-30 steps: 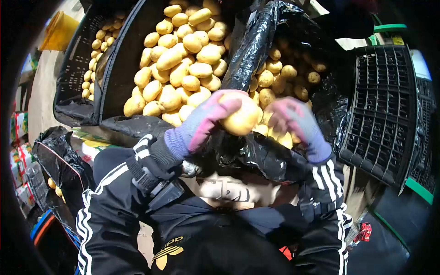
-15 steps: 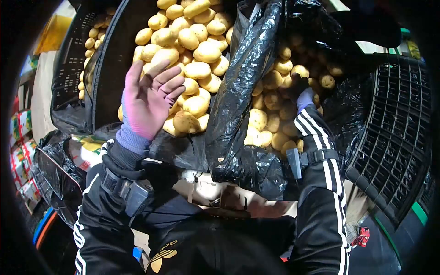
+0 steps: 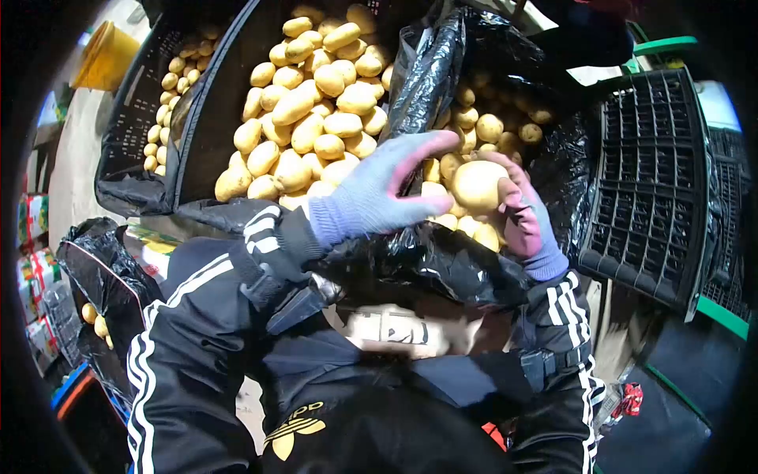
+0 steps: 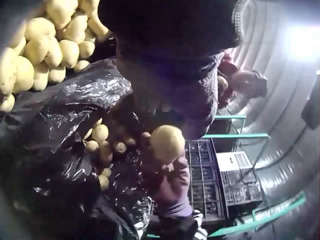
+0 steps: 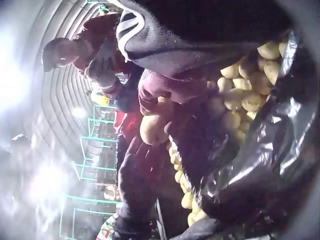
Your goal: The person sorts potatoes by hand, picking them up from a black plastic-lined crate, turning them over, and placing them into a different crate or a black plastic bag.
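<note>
My right hand (image 3: 525, 213), in a pink and lilac glove, grips a large yellow potato (image 3: 479, 186) with its fingers curled at the potato's right side. Left of that potato, my gloved left hand (image 3: 383, 183) holds nothing, its thumb and fingers spread apart toward it. In the left wrist view the gripped potato (image 4: 168, 143) sits atop the right hand's fingers. Both hands are above a black plastic-lined crate (image 3: 442, 257) of potatoes. A heap of potatoes (image 3: 308, 118) fills the crate to the left.
A black crate (image 3: 134, 134) with smaller potatoes stands at the far left. On the right, an upturned black grid crate (image 3: 651, 189) leans beside the liner. A yellow bucket (image 3: 105, 55) is at upper left. Another person (image 5: 95, 65) stands across from me.
The left hand held a potato, then opened palm-up over the left heap, and is now back near the middle. The right hand reached into the lined crate and now holds a potato.
</note>
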A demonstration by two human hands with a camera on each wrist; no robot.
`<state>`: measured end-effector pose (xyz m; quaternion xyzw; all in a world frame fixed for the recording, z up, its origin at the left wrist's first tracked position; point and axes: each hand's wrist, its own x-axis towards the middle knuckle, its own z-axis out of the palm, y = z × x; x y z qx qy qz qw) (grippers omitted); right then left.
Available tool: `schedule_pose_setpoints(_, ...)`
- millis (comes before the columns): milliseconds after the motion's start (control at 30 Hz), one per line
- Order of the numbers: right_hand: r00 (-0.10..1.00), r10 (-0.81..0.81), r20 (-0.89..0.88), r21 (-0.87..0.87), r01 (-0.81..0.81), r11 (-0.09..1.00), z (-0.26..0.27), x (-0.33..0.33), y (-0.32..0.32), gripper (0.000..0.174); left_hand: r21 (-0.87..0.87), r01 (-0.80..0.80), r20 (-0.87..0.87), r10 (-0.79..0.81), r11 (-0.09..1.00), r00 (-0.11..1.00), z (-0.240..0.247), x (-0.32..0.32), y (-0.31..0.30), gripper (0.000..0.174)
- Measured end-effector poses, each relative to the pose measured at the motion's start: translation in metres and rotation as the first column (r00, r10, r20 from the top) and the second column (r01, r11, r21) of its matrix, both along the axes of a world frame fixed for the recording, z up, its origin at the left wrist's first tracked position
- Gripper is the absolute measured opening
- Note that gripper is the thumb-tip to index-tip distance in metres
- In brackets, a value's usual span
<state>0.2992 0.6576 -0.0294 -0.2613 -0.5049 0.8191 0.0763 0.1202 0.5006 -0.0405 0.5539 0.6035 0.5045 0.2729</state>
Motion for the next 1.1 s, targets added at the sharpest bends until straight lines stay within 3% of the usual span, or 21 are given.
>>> schedule_pose_setpoints(33, 1.0, -0.001, 0.009, 0.015, 0.001, 1.0, 0.008, 0.001, -0.012, 0.049, 0.076, 0.029, -0.068, -0.024, 0.997, 0.997, 0.002, 0.008, 0.001, 0.069)
schedule_pose_setpoints(100, 0.982, 0.038, 0.183, -0.151, -0.01, 0.988, 0.018, 0.003, -0.027, 0.053, 0.091, 0.159, -0.094, -0.15, 0.983, 0.984, 0.004, 0.018, 0.001, 0.071)
schedule_pose_setpoints(167, 0.976, 0.028, 0.217, -0.133, 0.001, 0.991, 0.024, 0.006, -0.039, 0.053, 0.096, 0.182, -0.061, -0.177, 0.979, 0.982, 0.008, 0.024, -0.001, 0.07)
schedule_pose_setpoints(200, 0.982, 0.036, 0.184, -0.117, -0.015, 0.993, 0.028, 0.007, -0.043, 0.054, -0.006, 0.176, 0.24, -0.17, 0.984, 0.956, 0.014, 0.024, 0.0, 0.067)
schedule_pose_setpoints(233, 0.987, 0.048, 0.152, -0.099, -0.033, 0.995, 0.033, 0.007, -0.048, 0.055, -0.107, 0.197, 0.518, -0.115, 0.974, 0.848, 0.02, 0.024, 0.0, 0.064)
schedule_pose_setpoints(300, 0.971, 0.015, 0.237, 0.016, -0.019, 1.0, 0.04, 0.009, -0.052, 0.053, -0.364, 0.234, 0.62, 0.047, 0.901, 0.783, 0.029, 0.013, -0.004, 0.046)
schedule_pose_setpoints(367, 0.98, 0.016, 0.198, 0.144, -0.045, 0.988, 0.027, 0.015, -0.05, 0.054, -0.165, 0.439, 0.921, -0.021, 0.883, 0.389, 0.0, 0.0, -0.01, 0.037)
schedule_pose_setpoints(400, 0.967, 0.005, 0.253, 0.063, -0.022, 0.998, 0.033, 0.014, -0.047, 0.055, -0.164, 0.442, 0.922, -0.023, 0.882, 0.387, 0.005, 0.001, -0.007, 0.037)
schedule_pose_setpoints(467, 0.98, 0.001, 0.197, 0.008, -0.003, 1.0, 0.027, 0.015, -0.045, 0.055, -0.289, 0.181, 0.615, 0.037, 0.94, 0.787, 0.018, 0.007, -0.001, 0.038)
schedule_pose_setpoints(567, 0.995, -0.004, 0.104, -0.083, 0.012, 0.996, 0.027, 0.007, -0.046, 0.053, -0.252, 0.165, 0.72, 0.071, 0.953, 0.691, 0.009, 0.011, -0.006, 0.042)
schedule_pose_setpoints(667, 0.908, 0.134, 0.398, -0.014, -0.14, 0.99, 0.032, -0.011, -0.04, 0.047, -0.248, 0.159, 0.667, 0.049, 0.956, 0.743, 0.016, 0.01, -0.014, 0.046)
schedule_pose_setpoints(700, 0.905, 0.147, 0.4, -0.027, -0.148, 0.989, 0.023, -0.017, -0.032, 0.047, -0.284, 0.189, 0.725, 0.082, 0.94, 0.684, 0.016, 0.008, -0.016, 0.046)
schedule_pose_setpoints(733, 0.901, 0.091, 0.423, 0.141, -0.165, 0.976, 0.007, -0.021, -0.019, 0.042, -0.295, 0.183, 0.727, 0.096, 0.938, 0.679, 0.006, 0.004, -0.018, 0.046)
schedule_pose_setpoints(767, 0.9, 0.029, 0.435, 0.309, -0.179, 0.934, -0.01, -0.024, -0.003, 0.038, -0.304, 0.08, 0.742, 0.183, 0.949, 0.645, -0.009, -0.002, -0.023, 0.046)
schedule_pose_setpoints(800, 0.897, -0.055, 0.439, 0.348, -0.114, 0.931, -0.034, -0.026, 0.018, 0.035, -0.312, -0.022, 0.752, 0.261, 0.95, 0.605, -0.019, -0.008, -0.023, 0.046)
schedule_pose_setpoints(833, 0.888, -0.136, 0.439, 0.387, -0.05, 0.921, -0.063, -0.026, 0.042, 0.034, -0.412, -0.043, 0.892, 0.413, 0.91, 0.183, -0.001, -0.011, -0.022, 0.044)
schedule_pose_setpoints(900, 0.851, -0.031, 0.524, 0.393, -0.21, 0.895, -0.128, -0.016, 0.087, 0.044, -0.333, -0.211, 0.931, 0.356, 0.919, 0.082, -0.022, -0.038, -0.03, 0.044)
schedule_pose_setpoints(933, 0.706, 0.023, 0.708, 0.389, -0.417, 0.822, -0.134, -0.024, 0.095, 0.058, -0.364, -0.295, 0.92, 0.391, 0.883, 0.036, -0.027, -0.045, -0.031, 0.044)
schedule_pose_setpoints(967, 0.588, 0.063, 0.807, 0.402, -0.624, 0.67, -0.139, -0.03, 0.1, 0.07, -0.395, -0.376, 0.907, 0.422, 0.838, -0.012, -0.032, -0.052, -0.032, 0.045)
schedule_pose_setpoints(1000, 0.571, 0.083, 0.817, 0.423, -0.691, 0.586, -0.165, -0.028, 0.103, 0.074, -0.389, -0.367, 0.915, 0.402, 0.845, -0.043, -0.04, -0.06, -0.036, 0.042)
schedule_pose_setpoints(1100, 0.654, 0.166, 0.738, 0.506, -0.699, 0.505, -0.201, -0.043, 0.088, 0.086, -0.492, -0.33, 0.865, 0.495, 0.806, -0.082, -0.056, -0.062, -0.043, 0.044)
